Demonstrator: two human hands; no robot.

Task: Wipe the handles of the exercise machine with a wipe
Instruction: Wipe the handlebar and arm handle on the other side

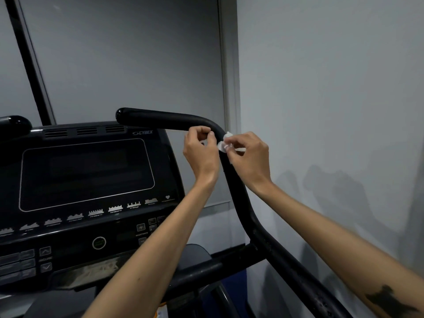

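**Both hands at the bend of the right handle**

Where the black handle (165, 119) bends from its level top run into the long downward bar, your two hands meet on either side of it. Your right hand (249, 154) pinches a small crumpled white wipe (223, 144) between thumb and fingertips, and the wipe lies against the bar just below the bend. Your left hand (202, 150) has its fingers curled with the tips brought together near the thumb, close against the bar; whether it pinches a corner of the wipe or holds nothing cannot be told.

Around you: the console (87, 180) of the machine fills the lower left, its dark screen blank, with a row of program icons beneath it, one round button (99, 243) and a few arrow and plus keys. Your left forearm crosses in front of the console's right edge and hides part of the keypad. A second handle end (15, 125) shows at the far left. A grey wall (332, 88) stands close on the right, with your arms' shadows on it.

Counted: two hands, one wipe, two handle ends in view, one console.
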